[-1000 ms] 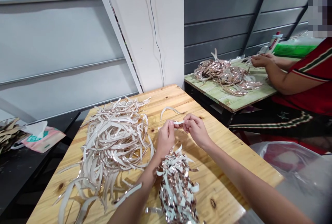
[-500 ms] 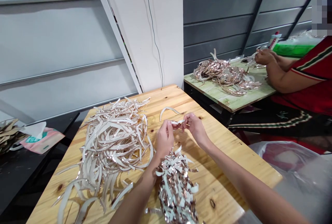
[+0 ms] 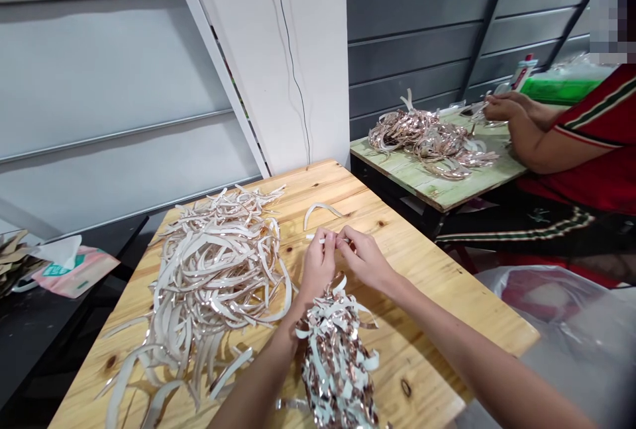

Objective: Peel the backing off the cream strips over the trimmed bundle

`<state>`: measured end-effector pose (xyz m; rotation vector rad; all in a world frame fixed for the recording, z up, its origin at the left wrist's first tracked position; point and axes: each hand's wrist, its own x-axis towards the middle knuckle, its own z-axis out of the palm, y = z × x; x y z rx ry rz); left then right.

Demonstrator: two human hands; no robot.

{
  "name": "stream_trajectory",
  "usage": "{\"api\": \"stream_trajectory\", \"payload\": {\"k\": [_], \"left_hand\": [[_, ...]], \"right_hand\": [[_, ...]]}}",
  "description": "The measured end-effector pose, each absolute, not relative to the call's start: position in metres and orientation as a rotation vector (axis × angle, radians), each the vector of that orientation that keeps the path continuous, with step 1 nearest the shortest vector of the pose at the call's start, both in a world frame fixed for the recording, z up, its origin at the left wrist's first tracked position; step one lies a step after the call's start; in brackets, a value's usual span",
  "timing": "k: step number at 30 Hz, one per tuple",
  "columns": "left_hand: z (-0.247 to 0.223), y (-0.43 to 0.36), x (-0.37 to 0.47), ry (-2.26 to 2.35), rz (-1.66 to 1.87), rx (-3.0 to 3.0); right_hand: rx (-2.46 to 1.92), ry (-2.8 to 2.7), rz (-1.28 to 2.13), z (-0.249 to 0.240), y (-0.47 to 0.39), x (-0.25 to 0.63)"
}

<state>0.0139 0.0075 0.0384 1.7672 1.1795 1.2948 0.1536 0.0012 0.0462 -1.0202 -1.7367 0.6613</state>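
Above the wooden table, my left hand and my right hand meet fingertip to fingertip. Both are closed in a pinch on a thin white and rose-gold strip, whose pale end sticks out by the left fingers; the rest of it is mostly hidden. Below my wrists lies a bundle of short knotted foil strips, white and shiny rose-gold. To the left of my hands spreads a large tangled pile of long strips. One loose curved strip rests just beyond my fingers.
A tissue pack sits on a dark bench at left. At right, another person in a red shirt works at a greenish table bearing a second foil pile. A clear plastic bag stands right of my wooden table.
My right hand has moved left, from slightly apart to touching my left fingers. Less of the strip shows between them. The view has shifted slightly.
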Motion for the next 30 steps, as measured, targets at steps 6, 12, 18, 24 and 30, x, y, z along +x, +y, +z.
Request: {"api": "stream_trajectory", "payload": {"k": [6,12,18,24,30], "left_hand": [[0.027,0.014,0.017,1.001,1.345,1.48],[0.023,0.018,0.022,0.729,1.296,1.15],[0.026,0.015,0.025,0.679,1.302,0.992],[0.034,0.011,0.03,0.659,1.291,0.821],[0.032,0.009,0.035,0.674,1.3,0.795]], "right_hand": [[-0.976,-1.516,0.848,0.046,0.005,0.155],[-0.853,-1.199,1.149,0.044,0.011,0.154],[-0.793,-0.917,1.318,0.049,0.012,0.155],[-0.672,-0.713,1.391,0.057,0.01,0.158],[-0.64,-0.897,1.328,0.055,0.008,0.157]]}}
